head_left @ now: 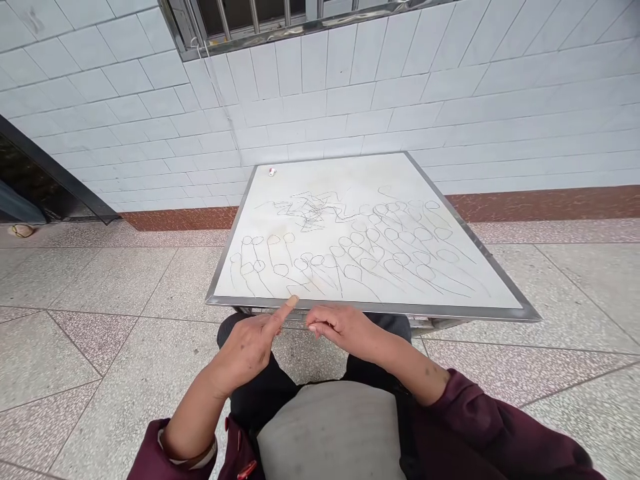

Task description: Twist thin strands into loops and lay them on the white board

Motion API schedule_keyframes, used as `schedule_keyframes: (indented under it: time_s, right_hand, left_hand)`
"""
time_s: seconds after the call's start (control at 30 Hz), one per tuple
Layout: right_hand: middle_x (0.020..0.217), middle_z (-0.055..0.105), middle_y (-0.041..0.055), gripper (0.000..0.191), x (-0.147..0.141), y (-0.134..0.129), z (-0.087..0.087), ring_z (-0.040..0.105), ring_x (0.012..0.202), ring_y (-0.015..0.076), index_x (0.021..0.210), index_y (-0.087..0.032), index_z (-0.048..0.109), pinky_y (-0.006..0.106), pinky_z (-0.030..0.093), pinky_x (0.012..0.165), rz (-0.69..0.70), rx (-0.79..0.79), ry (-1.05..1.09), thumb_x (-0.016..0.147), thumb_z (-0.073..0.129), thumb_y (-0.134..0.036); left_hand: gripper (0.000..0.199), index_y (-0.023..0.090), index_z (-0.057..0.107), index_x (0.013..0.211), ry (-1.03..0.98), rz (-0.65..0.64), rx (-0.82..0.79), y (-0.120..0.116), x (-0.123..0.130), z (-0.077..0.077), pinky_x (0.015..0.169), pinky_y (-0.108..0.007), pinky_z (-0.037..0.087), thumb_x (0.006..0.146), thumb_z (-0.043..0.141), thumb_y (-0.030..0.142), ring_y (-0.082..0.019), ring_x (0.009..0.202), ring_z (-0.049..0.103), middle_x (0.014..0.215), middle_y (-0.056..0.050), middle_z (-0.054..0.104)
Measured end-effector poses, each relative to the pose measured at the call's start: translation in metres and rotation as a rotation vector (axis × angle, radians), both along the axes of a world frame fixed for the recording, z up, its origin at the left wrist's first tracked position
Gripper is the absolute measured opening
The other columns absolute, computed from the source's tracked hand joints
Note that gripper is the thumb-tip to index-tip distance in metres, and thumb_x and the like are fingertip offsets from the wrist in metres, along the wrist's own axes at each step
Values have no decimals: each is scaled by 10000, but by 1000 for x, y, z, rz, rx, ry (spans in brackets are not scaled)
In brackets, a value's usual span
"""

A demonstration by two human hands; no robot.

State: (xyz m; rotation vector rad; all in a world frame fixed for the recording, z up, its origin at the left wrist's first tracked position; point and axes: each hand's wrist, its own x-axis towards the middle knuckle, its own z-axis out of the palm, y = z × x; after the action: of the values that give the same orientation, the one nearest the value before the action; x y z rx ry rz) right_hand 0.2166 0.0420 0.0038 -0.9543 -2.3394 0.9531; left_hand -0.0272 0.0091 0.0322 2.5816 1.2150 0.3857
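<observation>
A white-topped table [360, 180] with a grey metal rim stands before me, its top covered with thin drawn loops and lines. My left hand [249, 347] is at the near rim, one digit stretched out with its tip at the edge of the top. Its other fingers are bent and mostly hidden behind the hand; nothing shows in it. Just right of it, my right hand [345, 328] hangs in front of the same rim, fingers curled in and thumb drawn close to them. No object is visible in its grasp. The two hands are apart.
A small white and red item [272, 172] lies at the table's far left corner. Behind the table rises a white tiled wall [320, 117] with a barred window [255, 17]. A dark doorway [25, 177] is at left. Speckled tiles [100, 287] cover the floor.
</observation>
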Motion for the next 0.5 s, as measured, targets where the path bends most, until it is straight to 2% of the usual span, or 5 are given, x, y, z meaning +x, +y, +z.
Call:
schedule_keyframes:
  time_s: [0.1, 0.23, 0.5]
  right_hand:
    - [788, 673, 0, 213, 0, 0, 2, 589, 770, 154, 941, -206, 604, 263, 447, 689, 46, 84, -58, 996, 399, -229]
    - [791, 664, 18, 197, -5, -1, -4, 585, 731, 159, 934, -198, 608, 269, 454, 654, 41, 217, -108, 990, 424, -234]
    - [761, 668, 23, 197, -8, -5, -12, 606, 672, 150, 914, -184, 609, 258, 453, 606, -19, 284, -70, 985, 467, -300]
  left_hand:
    - [792, 247, 80, 1528, 31, -31, 28, -1, 3, -1, 660, -290, 492, 829, 339, -21, -157, 701, 546, 815, -12, 609]
    - [803, 228, 79, 1529, 36, -62, 28, -1, 7, 0, 678, -308, 501, 816, 337, -38, -169, 736, 559, 856, -36, 625]
    - [798, 243, 96, 1526, 48, -48, 55, -3, 6, 0, 658, -303, 498, 820, 335, -38, -164, 709, 550, 819, -17, 606]
